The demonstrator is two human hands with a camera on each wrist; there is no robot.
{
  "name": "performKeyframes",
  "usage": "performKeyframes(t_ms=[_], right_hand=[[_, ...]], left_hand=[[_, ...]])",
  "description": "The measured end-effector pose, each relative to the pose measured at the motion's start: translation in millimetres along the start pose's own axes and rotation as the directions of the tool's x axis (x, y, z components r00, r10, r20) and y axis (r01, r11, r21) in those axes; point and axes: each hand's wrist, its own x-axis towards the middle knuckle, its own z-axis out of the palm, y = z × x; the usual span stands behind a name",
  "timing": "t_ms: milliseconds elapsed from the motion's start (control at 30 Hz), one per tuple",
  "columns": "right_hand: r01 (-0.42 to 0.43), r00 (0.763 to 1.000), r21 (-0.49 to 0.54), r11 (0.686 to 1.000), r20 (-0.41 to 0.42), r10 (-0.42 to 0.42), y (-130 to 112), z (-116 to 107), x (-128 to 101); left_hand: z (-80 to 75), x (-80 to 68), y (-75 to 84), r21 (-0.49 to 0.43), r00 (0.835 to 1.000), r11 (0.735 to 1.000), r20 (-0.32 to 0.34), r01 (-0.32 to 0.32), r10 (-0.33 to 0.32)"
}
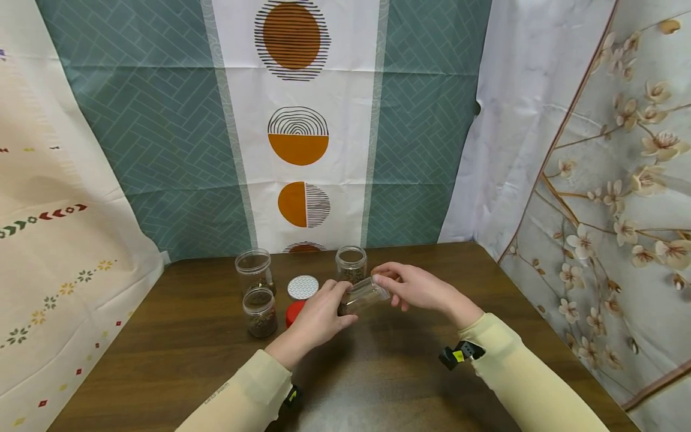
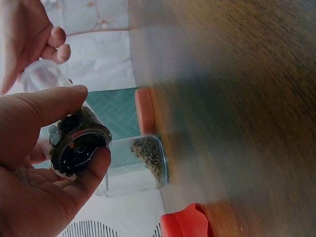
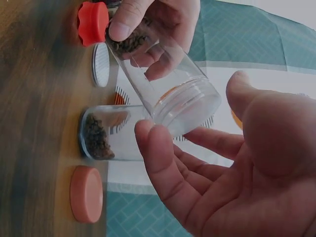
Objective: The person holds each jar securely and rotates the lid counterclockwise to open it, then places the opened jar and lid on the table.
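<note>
1. Centre of the head view: a dark wooden table (image 1: 178,336) carries three clear jars. One near-empty jar (image 1: 254,270) stands left of centre, a jar with dark contents (image 1: 260,312) sits just in front of it, and a third jar (image 1: 351,264) stands right behind the hands.
2. A white lid (image 1: 303,287) and a red lid (image 1: 293,312) lie between the standing jars, just beside the left hand.
3. The left hand (image 1: 323,315) grips the base of a tilted clear jar (image 1: 364,295), thumb and fingers curled round it, above the table at frame centre.
4. The right hand (image 1: 415,287) meets the jar's open mouth, fingers loosely spread, fingertips touching the rim.
5. Left wrist view shows dark seeds heaped at the held jar's bottom.
6. Right wrist view adds an orange lid (image 3: 86,193), lower left, hidden from the head camera.
</note>
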Motion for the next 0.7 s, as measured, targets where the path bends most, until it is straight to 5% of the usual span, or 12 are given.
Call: performKeyframes(t_ms=[267, 700], right_hand=[[0.018, 1.000, 0.032, 0.999, 0.019, -0.018, 1.2, 2.2, 1.2], [0.107, 0.994, -0.058, 0.993, 0.006, -0.107, 3.6, -0.9, -3.2]], left_hand=[[-0.3, -0.4, -1.5, 0.003, 1.000, 1.000, 0.004, -0.021, 0.021], [-0.6, 1.3, -0.3, -0.006, 1.000, 1.000, 0.022, 0.002, -0.002]])
